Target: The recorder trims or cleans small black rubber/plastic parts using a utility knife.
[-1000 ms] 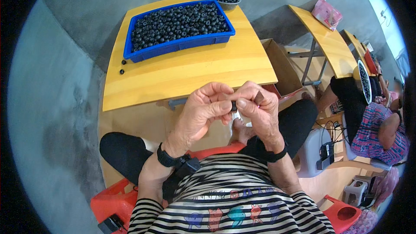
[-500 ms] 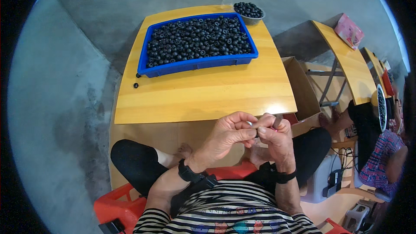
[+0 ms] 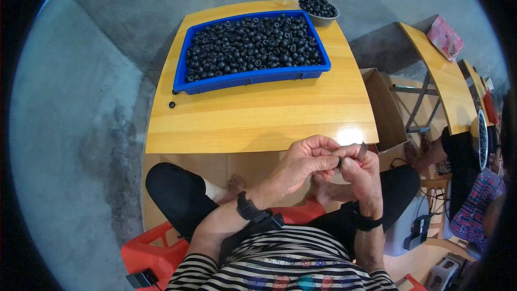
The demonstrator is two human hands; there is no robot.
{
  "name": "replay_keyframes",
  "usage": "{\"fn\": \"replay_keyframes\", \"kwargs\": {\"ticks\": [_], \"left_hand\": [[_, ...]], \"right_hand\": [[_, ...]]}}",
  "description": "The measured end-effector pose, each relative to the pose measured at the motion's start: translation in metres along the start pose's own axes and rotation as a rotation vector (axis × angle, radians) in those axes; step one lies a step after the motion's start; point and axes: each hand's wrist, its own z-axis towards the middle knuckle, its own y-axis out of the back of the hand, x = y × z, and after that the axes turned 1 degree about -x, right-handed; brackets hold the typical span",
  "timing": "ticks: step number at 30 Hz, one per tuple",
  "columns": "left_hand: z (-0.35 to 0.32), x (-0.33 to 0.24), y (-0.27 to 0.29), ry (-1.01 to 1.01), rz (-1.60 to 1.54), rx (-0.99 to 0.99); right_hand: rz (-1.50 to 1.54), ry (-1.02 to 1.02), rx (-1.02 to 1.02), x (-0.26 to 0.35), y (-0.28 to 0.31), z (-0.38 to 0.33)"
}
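Just past the table's near edge, my two hands meet over my lap. My left hand [image 3: 307,164] pinches a small black ring-shaped part [image 3: 339,162] between thumb and fingers. Closed against it, my right hand [image 3: 363,178] grips a thin, flat, dark tool [image 3: 363,152] that sticks up past the fingers, with a bit of pink showing beside it. The tool's working end is hidden by my fingers. Beyond the hands, a blue tray [image 3: 253,79] heaped with similar black parts stands on the yellow wooden table [image 3: 258,124].
A grey bowl [image 3: 325,21] of black parts stands at the table's far right corner. One loose black part [image 3: 172,105] lies left of centre. An open cardboard box [image 3: 389,116] is right of the table. Another person's patterned clothing [image 3: 476,205] shows at far right.
Both hands have shifted slightly right in the view, still together around the small black part. The table and tray also appear a little further right and up.
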Motion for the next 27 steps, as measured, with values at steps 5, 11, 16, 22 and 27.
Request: {"fn": "replay_keyframes", "kwargs": {"ticks": [5, 11, 16, 22, 27], "left_hand": [[0.007, -0.018, -0.001, -0.073, 0.319, -0.053], [0.021, -0.107, 0.033, -0.801, 1.280, -0.533], [0.053, -0.138, 0.078, -0.956, 1.692, -0.697], [0.070, -0.141, 0.082, -0.625, 1.803, -0.763], [0.072, -0.148, 0.091, -0.605, 1.700, -0.808]], "right_hand": [[-0.151, 0.059, -0.098, 0.004, 0.013, 0.004], [-0.198, 0.070, -0.414, 0.015, 0.092, 0.034], [-0.204, -0.039, -0.623, -0.003, 0.182, 0.065], [-0.200, -0.174, -0.694, -0.012, 0.202, 0.070], [-0.010, -0.123, -0.570, 0.001, 0.159, 0.048]]}}
